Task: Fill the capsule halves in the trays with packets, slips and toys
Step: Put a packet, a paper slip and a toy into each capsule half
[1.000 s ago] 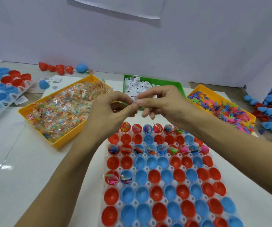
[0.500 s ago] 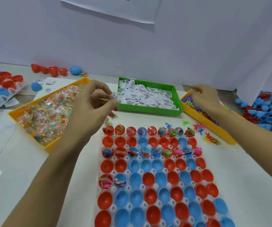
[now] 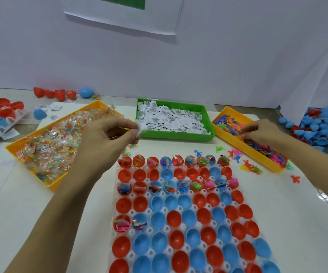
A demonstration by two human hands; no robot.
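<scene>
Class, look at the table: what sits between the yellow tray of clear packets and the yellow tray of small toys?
In the head view, the green tray of white slips sits between them.

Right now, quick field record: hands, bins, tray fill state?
left hand: pinches a paper slip, with something yellow held behind it
right hand: reaching into the toy bin, fingers among the toys; grip hidden
packet bin: orange, far left, full of clear packets
slip bin: green, middle
capsule tray: first and third rows filled, two halves filled in the fifth, the rest empty
loose toys: on the table beside the toy bin
</scene>
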